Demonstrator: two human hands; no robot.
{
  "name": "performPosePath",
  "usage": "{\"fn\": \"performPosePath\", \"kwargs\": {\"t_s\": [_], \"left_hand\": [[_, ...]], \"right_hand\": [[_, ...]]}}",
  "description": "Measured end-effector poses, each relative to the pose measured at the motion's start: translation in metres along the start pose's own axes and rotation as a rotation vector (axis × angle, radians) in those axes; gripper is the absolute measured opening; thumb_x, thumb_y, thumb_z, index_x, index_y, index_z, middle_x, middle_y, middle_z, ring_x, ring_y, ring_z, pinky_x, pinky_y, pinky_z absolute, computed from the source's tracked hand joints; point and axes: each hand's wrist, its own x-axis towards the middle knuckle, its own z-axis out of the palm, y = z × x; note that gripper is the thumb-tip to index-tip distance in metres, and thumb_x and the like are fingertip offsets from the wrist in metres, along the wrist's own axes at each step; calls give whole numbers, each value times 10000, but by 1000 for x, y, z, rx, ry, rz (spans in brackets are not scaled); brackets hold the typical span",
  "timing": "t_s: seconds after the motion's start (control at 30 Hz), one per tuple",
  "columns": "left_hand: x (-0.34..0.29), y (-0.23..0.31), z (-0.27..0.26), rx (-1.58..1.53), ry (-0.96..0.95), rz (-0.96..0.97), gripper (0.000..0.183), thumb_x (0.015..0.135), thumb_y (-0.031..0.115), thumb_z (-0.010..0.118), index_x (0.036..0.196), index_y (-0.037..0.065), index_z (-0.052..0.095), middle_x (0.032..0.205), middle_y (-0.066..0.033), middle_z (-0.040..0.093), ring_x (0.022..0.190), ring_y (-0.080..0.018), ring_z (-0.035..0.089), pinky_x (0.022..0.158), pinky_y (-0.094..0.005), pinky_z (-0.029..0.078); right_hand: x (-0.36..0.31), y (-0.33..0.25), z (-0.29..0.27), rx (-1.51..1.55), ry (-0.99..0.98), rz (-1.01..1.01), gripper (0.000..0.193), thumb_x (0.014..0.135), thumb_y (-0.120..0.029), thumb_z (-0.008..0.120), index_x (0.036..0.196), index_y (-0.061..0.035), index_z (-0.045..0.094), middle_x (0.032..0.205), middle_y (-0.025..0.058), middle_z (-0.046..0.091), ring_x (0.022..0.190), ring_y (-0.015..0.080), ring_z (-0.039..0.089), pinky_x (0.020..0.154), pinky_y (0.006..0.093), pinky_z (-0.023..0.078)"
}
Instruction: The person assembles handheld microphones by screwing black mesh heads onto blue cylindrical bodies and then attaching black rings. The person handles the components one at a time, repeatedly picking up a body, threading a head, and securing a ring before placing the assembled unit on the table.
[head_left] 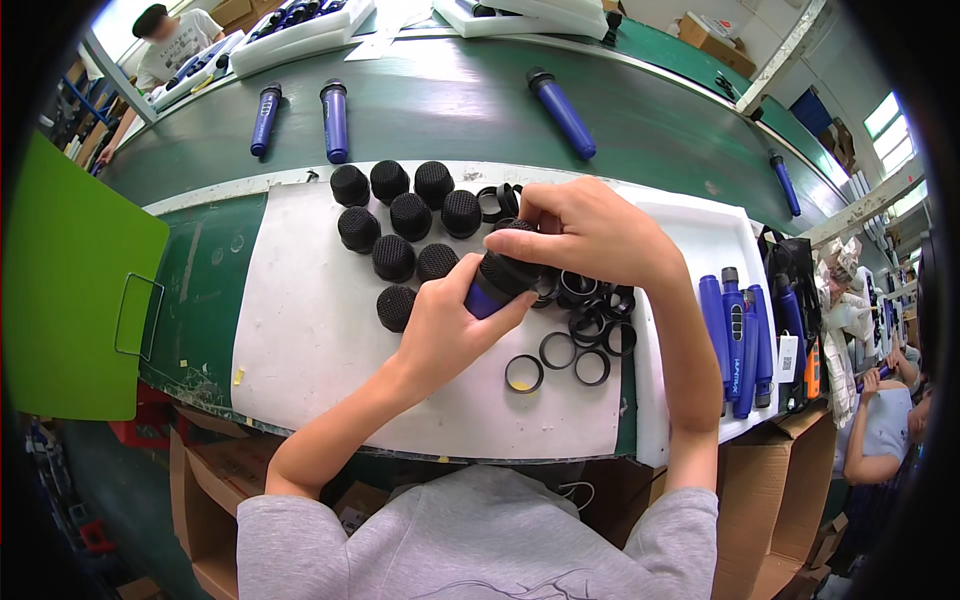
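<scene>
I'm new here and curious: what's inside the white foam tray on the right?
Several blue microphone bodies lie in the white foam tray. The bottom beneath them is covered; the right forearm hides part of the left side.

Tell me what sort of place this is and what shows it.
Likely a microphone assembly workshop: blue microphones lie spaced along a green belt-like surface, and loose black mesh heads and black rings sit on a white sheet.

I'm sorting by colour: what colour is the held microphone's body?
The body is blue; head view.
</scene>
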Motion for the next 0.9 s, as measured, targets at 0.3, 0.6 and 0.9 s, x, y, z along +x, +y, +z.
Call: {"fn": "performPosePath", "kwargs": {"t_s": [0.3,0.6,0.9], "left_hand": [[-1,1,1,3,-7,19,386,850,302,790,975,-14,606,708,-93,664,598,-171,654,560,-315,507],[-3,0,4,1,-1,32,310,856,231,787,986,-2,629,704,-16,640,614,-63,563,560,-255,460],[-1,1,1,-28,-48,-21,300,861,224,782,988,0,629,700,-10,630,610,-58,552,555,-254,451]], "right_hand": [[3,1,7,-21,-11,96,567,907,-476,657,690,40,563,565,155,500,505,260,454,516,384,394],[3,2,10,-144,-8,70,600,936,-486,574,717,67,649,567,210,540,510,337,508,545,433,421],[1,2,10,-18,-55,99,550,967,-500,572,842,30,649,721,182,640,652,312,597,606,399,456]]}}
